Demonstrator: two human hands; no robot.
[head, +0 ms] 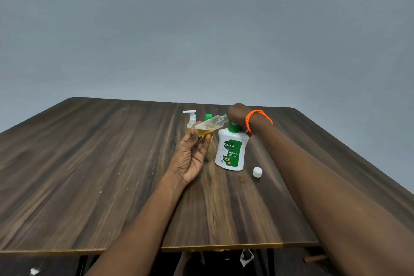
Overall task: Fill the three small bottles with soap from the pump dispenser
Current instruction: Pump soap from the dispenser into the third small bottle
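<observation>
Amber soap part-fills the clear bottle point(209, 125), tilted, neck at the dispenser point(230, 149) spout. Left hand point(190, 157) pinches its base; right hand point(238, 114) curls over the pump. Filling underway: next, press steadily. Cap point(257, 172) at four o'clock on the surface point(89, 163).

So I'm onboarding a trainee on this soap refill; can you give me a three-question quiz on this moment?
1. True or false: the clear small bottle in the left hand is tilted, with its open mouth toward the pump.
2. What does the right hand rest on?
A. the loose white cap
B. the Dettol dispenser pump
C. the table
3. What colour is the wristband?

Key: 1 true; 2 B; 3 orange.
</observation>
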